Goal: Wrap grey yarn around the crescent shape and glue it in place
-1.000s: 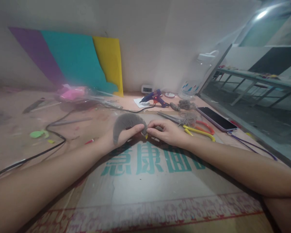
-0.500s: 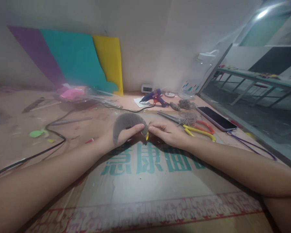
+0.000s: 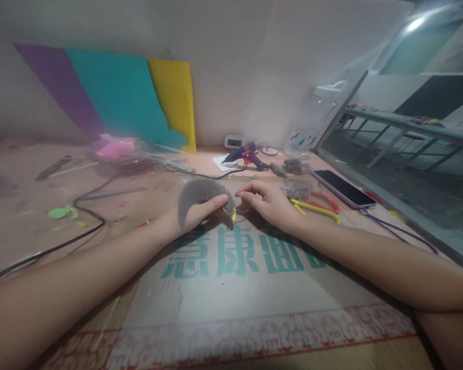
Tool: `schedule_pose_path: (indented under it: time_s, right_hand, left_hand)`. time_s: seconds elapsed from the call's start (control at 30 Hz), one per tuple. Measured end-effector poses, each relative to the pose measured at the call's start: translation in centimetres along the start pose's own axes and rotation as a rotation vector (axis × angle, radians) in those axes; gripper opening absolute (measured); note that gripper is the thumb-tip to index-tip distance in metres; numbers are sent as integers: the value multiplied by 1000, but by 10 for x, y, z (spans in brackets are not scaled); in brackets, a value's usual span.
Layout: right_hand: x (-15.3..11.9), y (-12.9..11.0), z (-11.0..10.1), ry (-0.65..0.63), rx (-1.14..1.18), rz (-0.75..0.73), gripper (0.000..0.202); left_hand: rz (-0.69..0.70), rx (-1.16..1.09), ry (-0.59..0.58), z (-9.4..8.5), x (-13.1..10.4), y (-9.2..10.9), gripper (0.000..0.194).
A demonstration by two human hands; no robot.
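Note:
A grey, fuzzy, crescent-shaped piece point(image 3: 196, 194) arches over my left hand point(image 3: 206, 210), which is closed on its right end with the thumb on top. A bit of yellow point(image 3: 233, 213) shows at that end. My right hand point(image 3: 268, 203) is just to the right, thumb and forefinger pinched together. A thin strand point(image 3: 244, 210) loops between the yellow end and the right fingers; its exact path is hard to make out. Partly behind the right hand lies a tool with yellow handles point(image 3: 318, 211).
Beyond the hands, a blue glue gun point(image 3: 245, 154) rests on white paper, its cord point(image 3: 96, 221) running left. Tangled grey wire point(image 3: 299, 189), orange handles point(image 3: 327, 201) and a phone point(image 3: 343, 188) lie right. A clear bottle point(image 3: 308, 123) and small digital clock point(image 3: 233, 141) stand behind.
My right hand has drawn slightly away from the crescent's end and its fingers have lifted, opening a small gap. The left hand keeps its grip, and the crescent has shifted slightly left.

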State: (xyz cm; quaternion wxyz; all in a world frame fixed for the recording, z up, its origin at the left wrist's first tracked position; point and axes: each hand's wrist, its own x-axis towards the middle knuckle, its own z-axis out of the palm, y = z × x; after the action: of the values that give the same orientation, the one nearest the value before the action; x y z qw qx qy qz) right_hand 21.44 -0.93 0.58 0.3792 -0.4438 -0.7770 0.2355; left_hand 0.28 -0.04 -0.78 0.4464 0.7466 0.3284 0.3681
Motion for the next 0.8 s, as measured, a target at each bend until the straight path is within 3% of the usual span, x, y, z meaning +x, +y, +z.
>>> schedule_pose_path:
  time_s: [0.17,0.37,0.57,0.8]
  right_hand:
    - [-1,-4,-1,-79,31,-5,25]
    - [0,-6,0,-201,47,-30,21]
    - [-1,-9,-1,-234,78,-45,22]
    - [-1,-4,-1,-237,68,-64,31]
  left_hand:
    - [-13,93,32,-2,-2,0,50]
    - [-89,164,76,-2,-1,-2,51]
    - [-396,37,171,0,0,2,50]
    - [-286,-56,226,-1,0,-2,54]
